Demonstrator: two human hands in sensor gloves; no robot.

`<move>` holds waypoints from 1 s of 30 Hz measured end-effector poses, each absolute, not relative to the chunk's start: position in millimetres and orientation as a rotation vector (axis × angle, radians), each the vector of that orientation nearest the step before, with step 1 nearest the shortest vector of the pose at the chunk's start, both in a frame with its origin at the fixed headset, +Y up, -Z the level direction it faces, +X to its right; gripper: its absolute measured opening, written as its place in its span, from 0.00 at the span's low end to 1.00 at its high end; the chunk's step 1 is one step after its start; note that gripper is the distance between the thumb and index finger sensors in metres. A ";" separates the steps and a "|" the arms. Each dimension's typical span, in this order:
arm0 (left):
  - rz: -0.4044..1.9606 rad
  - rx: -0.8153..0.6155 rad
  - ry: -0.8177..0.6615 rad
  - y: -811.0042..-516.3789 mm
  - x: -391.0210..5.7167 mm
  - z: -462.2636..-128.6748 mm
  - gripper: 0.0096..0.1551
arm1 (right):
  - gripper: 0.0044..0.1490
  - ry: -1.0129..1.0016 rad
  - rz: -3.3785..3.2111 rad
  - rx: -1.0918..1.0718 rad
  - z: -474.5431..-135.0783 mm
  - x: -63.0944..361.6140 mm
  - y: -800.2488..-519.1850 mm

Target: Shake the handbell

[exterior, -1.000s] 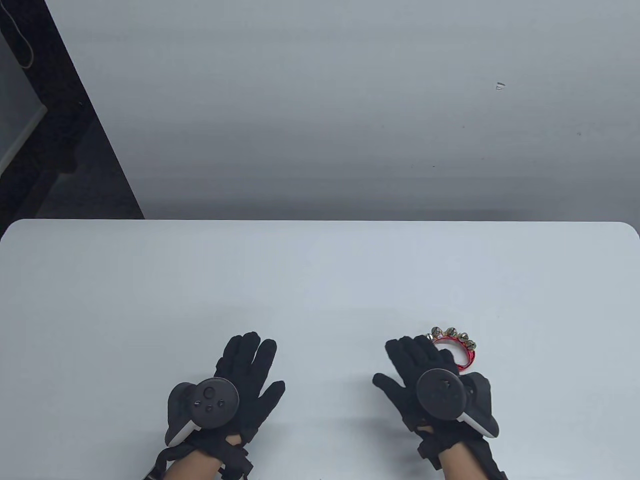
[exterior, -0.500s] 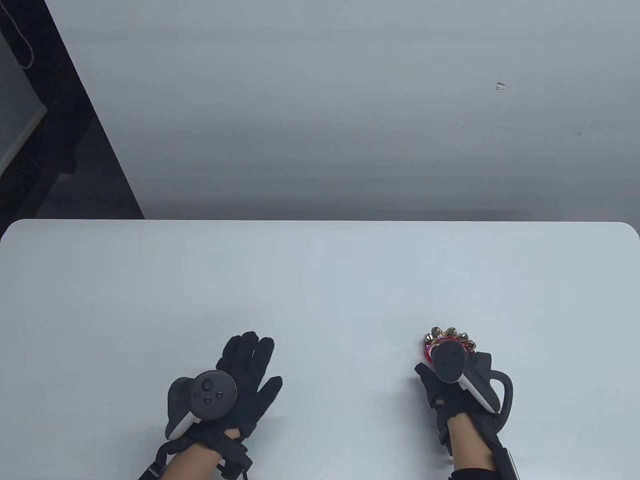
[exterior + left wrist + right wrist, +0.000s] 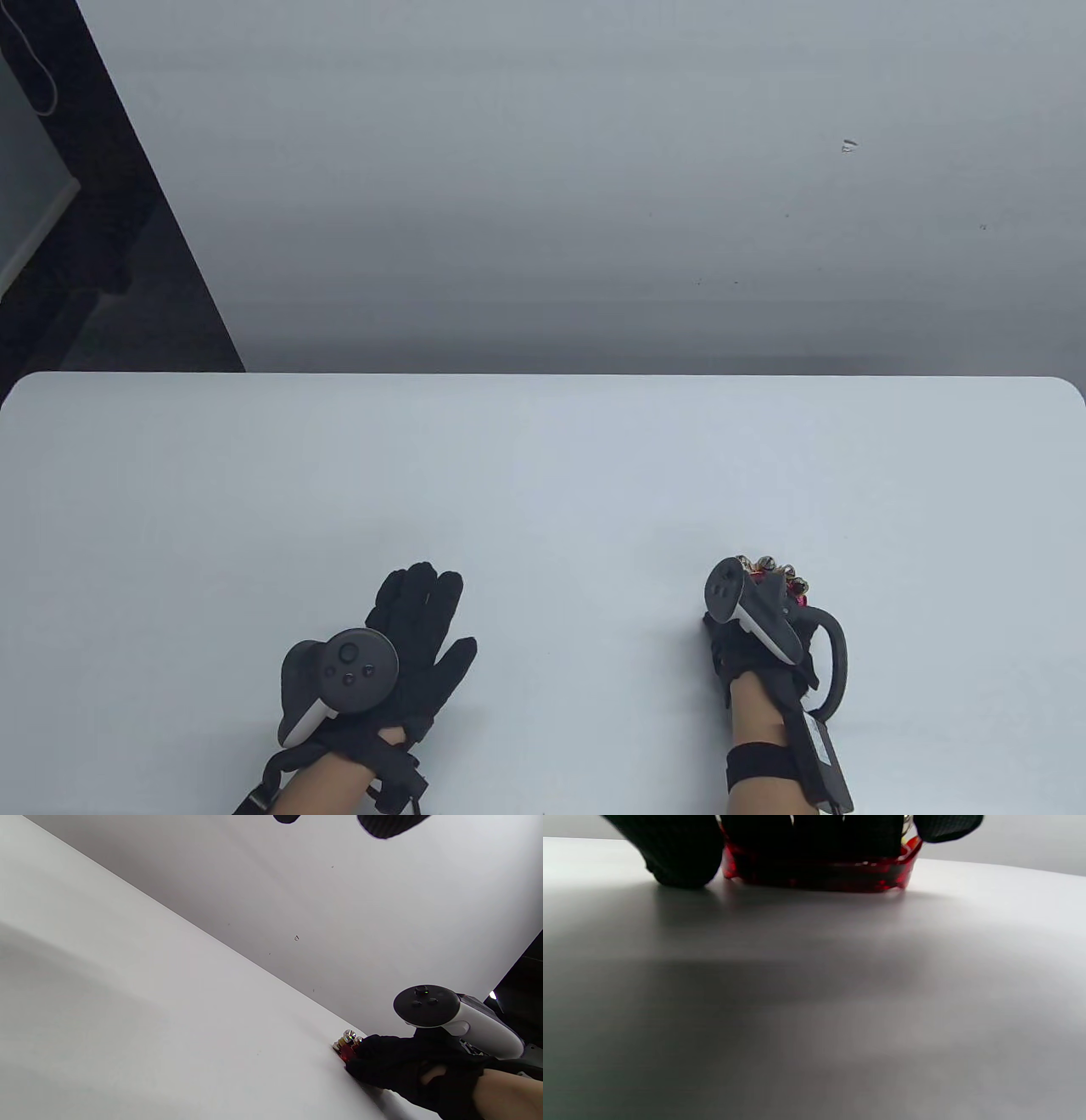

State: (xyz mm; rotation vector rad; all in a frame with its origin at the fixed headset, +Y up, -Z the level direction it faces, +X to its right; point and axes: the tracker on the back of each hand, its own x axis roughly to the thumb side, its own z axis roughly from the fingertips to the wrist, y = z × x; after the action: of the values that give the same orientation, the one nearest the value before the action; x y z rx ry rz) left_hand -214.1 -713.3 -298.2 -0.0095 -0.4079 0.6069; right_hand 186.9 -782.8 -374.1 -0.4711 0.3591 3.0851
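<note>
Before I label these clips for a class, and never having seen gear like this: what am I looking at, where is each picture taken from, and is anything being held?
These are a person's two hands in black sensor gloves, each with a tracker strapped to its back. One camera looks down at the white table; two more sit on the wrists. The left hand lies flat on the table, fingers spread, holding nothing. The right hand is curled over a red handbell ring with small metal bells. In the right wrist view the fingers wrap the ring, which looks to rest on the table.
</note>
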 end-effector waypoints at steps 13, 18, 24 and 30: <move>0.650 0.042 -0.411 -707.2 -218.0 -297.3 0.44 | 0.26 0.077 2.871 -0.232 -359.6 177.1 -740.5; 0.702 0.091 -0.451 -702.6 -220.2 -294.7 0.44 | 0.27 -0.048 2.337 -0.035 -330.5 162.7 -705.3; 0.734 0.125 -0.508 -700.1 -219.0 -291.6 0.43 | 0.27 0.094 1.732 0.282 -312.4 123.9 -714.2; 0.727 0.128 -0.517 -699.4 -217.6 -290.6 0.44 | 0.27 0.237 1.745 0.290 -317.7 112.7 -737.7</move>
State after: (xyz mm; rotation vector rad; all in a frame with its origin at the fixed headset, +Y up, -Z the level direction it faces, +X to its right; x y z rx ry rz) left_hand -217.6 -699.4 -290.6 0.1284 -0.5167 0.7275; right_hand 112.7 -737.7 -317.7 0.2897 0.2366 1.7451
